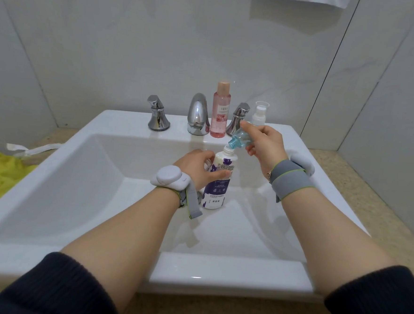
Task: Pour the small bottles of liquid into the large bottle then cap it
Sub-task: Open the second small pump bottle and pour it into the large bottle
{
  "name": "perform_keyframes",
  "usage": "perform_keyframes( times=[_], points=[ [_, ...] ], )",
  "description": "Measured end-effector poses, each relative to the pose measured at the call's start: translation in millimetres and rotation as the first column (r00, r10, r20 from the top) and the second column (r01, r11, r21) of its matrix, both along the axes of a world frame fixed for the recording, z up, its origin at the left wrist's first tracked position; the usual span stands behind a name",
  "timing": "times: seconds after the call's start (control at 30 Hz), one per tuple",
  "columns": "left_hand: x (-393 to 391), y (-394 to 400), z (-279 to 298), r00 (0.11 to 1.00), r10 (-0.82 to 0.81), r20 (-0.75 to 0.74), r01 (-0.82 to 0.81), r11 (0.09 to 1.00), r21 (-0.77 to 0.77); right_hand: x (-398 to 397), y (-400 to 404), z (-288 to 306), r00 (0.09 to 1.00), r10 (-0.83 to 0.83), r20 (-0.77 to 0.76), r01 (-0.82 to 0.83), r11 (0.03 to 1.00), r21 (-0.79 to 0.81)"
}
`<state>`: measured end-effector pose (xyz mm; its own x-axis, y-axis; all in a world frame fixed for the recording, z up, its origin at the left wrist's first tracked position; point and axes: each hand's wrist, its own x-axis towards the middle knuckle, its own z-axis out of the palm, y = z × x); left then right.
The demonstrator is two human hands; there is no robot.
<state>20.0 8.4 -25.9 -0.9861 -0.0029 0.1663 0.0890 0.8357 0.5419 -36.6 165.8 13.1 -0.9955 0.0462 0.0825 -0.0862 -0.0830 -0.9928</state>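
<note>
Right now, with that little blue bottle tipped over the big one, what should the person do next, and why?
Probably tip the blue bottle a little steeper. Its mouth already sits at the open neck of the big bottle, which the left hand holds upright in the sink. The right hand holds the blue bottle slanted down, not yet inverted.

The tall pink transparent bottle with the peach cap [220, 110], which stands on the back rim of the white ceramic sink [120, 123], carries a small white label with dark print. The print is too small to read; only a short row of characters shows.

The large white plastic bottle with purple label [220, 180] has several lines of small print on the purple part, not readable. Near its bottom, on the white part, there is a short line of dark characters which look like Chinese writing, but I cannot tell them exactly.
</note>
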Motion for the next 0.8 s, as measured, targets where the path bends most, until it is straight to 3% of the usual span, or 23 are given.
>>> perform_keyframes(
  times=[0.8],
  points=[
    [0.5,-0.5,0.9,1.000,-0.006,-0.006,0.006,1.000,0.005,8.5,-2.7,6.0,0.999,0.002,-0.046,0.002,0.997,0.082]
  ],
)
